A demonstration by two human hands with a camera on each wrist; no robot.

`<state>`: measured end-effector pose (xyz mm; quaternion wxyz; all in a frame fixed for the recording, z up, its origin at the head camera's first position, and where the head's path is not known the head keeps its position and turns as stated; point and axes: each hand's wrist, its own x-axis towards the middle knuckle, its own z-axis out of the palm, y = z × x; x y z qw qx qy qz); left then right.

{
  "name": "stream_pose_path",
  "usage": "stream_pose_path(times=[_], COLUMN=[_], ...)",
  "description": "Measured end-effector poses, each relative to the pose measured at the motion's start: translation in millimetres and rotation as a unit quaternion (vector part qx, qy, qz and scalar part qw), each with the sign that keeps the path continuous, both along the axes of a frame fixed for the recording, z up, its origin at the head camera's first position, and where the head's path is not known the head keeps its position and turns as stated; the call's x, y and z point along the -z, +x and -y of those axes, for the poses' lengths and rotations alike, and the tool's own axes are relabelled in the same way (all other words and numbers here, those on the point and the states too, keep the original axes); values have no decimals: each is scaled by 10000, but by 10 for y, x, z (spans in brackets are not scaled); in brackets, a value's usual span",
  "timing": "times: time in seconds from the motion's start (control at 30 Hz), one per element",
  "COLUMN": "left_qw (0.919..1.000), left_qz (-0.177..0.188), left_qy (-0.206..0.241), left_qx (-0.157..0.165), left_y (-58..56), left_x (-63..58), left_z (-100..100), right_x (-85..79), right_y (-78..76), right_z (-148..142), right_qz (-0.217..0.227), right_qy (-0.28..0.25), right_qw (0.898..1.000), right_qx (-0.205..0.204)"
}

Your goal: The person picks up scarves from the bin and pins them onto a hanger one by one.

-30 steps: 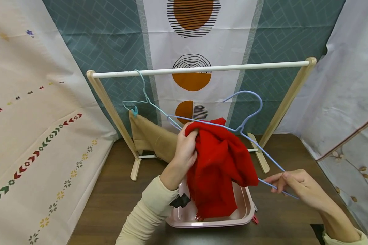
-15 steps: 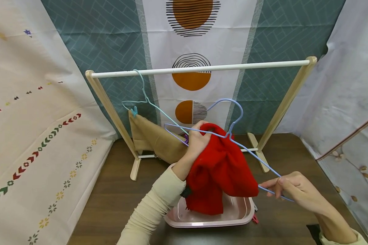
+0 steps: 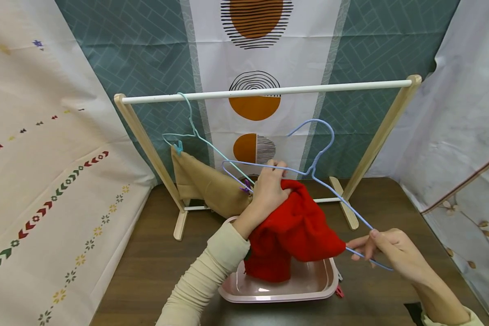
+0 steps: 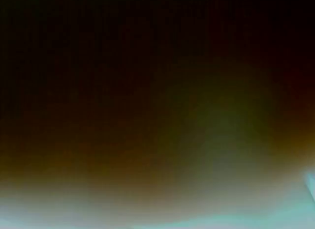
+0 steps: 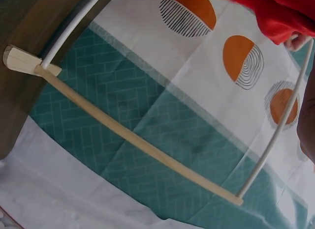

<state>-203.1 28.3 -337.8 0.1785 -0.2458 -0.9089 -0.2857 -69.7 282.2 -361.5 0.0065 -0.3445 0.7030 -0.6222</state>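
Observation:
A red cloth (image 3: 299,226) with a fringed edge hangs in folds through a lilac-blue hanger (image 3: 346,204), its lower end over the pink basin (image 3: 277,297). My left hand (image 3: 267,190) grips the cloth's upper part, fingertips up by the hanger's top bar. At the hanger's right corner, my right hand (image 3: 391,251) pinches the wire between thumb and fingers. The hanger is tilted, hook up and free of the rack's rail. In the right wrist view the red cloth (image 5: 288,15) fills the upper right corner. The left wrist view is dark and blurred.
A wooden rack (image 3: 375,140) with a white rail (image 3: 301,91) stands behind. On its left side hangs a mint hanger (image 3: 193,127) with a tan cloth (image 3: 205,181), held by a teal clip (image 3: 179,147) and a purple clip (image 3: 246,186). Red clips (image 3: 339,291) lie right of the basin.
My left hand has moved right and slightly up along the hanger with the cloth, whose lower end has drawn up. The hanger dipped left and then rose again. The right hand stays nearly still.

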Motion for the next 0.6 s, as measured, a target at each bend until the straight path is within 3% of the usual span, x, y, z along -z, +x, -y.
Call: stream_pose_path(times=[0.13, 0.33, 0.43, 0.5, 0.6], left_qw=[9986, 9974, 9955, 9910, 9766], left_qz=[-367, -390, -586, -849, -1262], left_qy=[-363, -430, -412, -224, 19], left_qx=[94, 434, 623, 1013, 1738], left_y=[33, 83, 94, 89, 67], left_x=[-10, 23, 65, 94, 129], left_z=[25, 32, 36, 42, 66], right_x=[14, 10, 2, -1, -2], right_y=[-1, -7, -10, -7, -9], right_z=[-22, -32, -30, -28, -20], right_qz=[87, -23, -49, -8, 42], right_qy=[-286, -426, -471, -491, -505], right_qw=[9995, 9988, 9984, 9983, 9983], right_qx=[-88, -236, -307, -312, -289])
